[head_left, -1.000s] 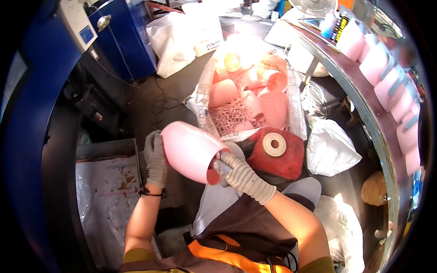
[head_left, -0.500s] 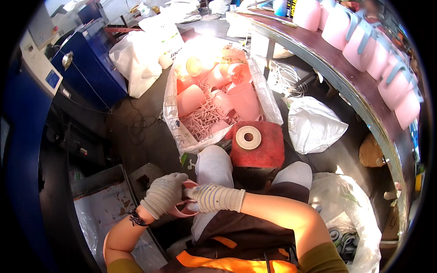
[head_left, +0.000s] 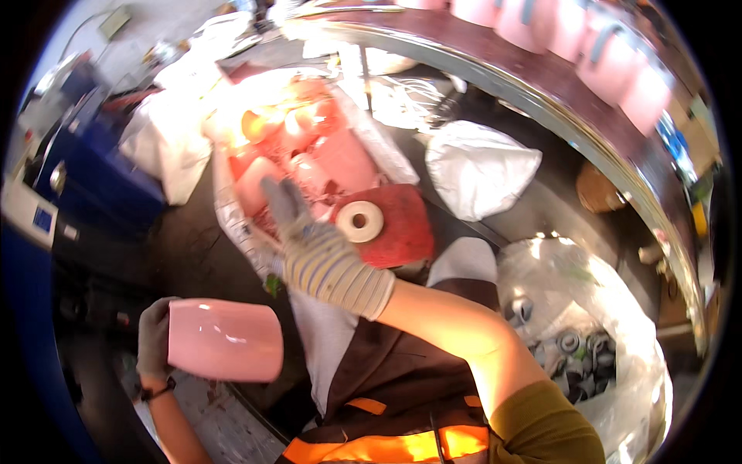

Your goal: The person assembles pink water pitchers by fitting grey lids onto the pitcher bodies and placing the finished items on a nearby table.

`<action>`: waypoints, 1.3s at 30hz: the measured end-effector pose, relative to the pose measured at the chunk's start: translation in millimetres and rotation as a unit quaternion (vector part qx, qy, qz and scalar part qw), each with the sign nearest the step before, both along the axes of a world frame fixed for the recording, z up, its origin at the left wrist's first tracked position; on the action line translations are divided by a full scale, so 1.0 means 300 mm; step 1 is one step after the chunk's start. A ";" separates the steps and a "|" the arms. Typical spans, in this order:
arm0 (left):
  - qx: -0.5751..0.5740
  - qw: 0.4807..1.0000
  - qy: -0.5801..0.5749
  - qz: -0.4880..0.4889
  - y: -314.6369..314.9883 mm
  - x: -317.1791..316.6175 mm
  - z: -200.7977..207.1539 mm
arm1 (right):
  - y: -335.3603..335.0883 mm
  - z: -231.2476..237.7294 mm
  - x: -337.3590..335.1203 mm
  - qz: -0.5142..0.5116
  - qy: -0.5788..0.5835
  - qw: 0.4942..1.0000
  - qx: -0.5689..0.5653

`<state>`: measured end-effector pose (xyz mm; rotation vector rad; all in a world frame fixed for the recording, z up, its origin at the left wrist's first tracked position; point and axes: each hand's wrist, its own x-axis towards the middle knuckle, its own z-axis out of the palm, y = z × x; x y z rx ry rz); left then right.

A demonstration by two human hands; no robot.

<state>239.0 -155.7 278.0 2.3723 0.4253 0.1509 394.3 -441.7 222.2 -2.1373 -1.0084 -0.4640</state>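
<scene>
My gloved left hand point(head_left: 154, 340) grips a glossy pink plastic container point(head_left: 226, 340) by one end. The container lies on its side in the air at the lower left, and its far end hides nothing I can make out. My right hand point(head_left: 325, 259), in a striped knit glove, stretches forward with fingers extended and nothing visible in them. It hangs over the near edge of a white sack point(head_left: 232, 232) that holds pink containers point(head_left: 344, 158) and thin pink trimmings. Beside the right hand, a cream tape roll point(head_left: 360, 222) rests on a red block-shaped thing point(head_left: 402, 232).
Pink containers with grey handles point(head_left: 610, 58) line the curved bench point(head_left: 533, 77) at the upper right. A clear plastic bag point(head_left: 634, 340) with grey parts stands at my right. A white bag point(head_left: 483, 170) lies under the bench. A blue cabinet point(head_left: 93, 166) stands at the left.
Both hands were together at the pink container's rim. The left hand has carried it leftward and turned it sideways. The right hand has let go and moved forward to the sack. My view has shifted.
</scene>
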 end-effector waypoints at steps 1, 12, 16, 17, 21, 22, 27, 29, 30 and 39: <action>0.037 0.999 0.008 -0.035 -0.079 0.033 0.053 | -0.032 0.006 -0.018 -0.004 0.035 0.999 -0.002; -0.394 0.796 0.170 -0.427 -0.840 0.288 -0.303 | -1.333 -0.603 -0.540 -0.453 0.301 0.830 0.120; -0.448 0.811 0.122 -0.356 -1.001 0.278 -0.341 | -1.650 -0.976 -0.801 -0.508 0.587 0.564 0.280; -0.370 0.840 0.060 -0.392 -0.993 0.269 -0.352 | -1.635 -1.074 -0.773 -0.477 0.641 0.475 0.369; -0.105 0.845 -0.084 -0.518 -0.952 0.281 -0.425 | -1.325 -1.079 -0.495 -0.486 0.649 0.427 0.400; -0.190 0.820 -0.079 -0.534 -0.982 0.297 -0.443 | -1.322 -1.173 -0.463 -0.508 0.627 0.429 0.406; -0.582 0.721 0.145 -0.347 -1.005 0.301 -0.481 | -1.400 -1.281 -0.424 -0.503 0.481 0.498 0.517; -0.620 0.698 0.140 -0.331 -0.965 0.268 -0.493 | -1.251 -0.825 -0.380 -0.439 0.411 0.665 0.442; -0.643 0.672 0.148 -0.337 -0.977 0.270 -0.506 | -1.226 -0.626 -0.371 -0.404 0.395 0.709 0.423; -0.094 0.880 0.059 -0.462 -1.040 0.239 -0.231 | -1.025 -0.293 -0.315 -0.248 0.529 0.679 0.444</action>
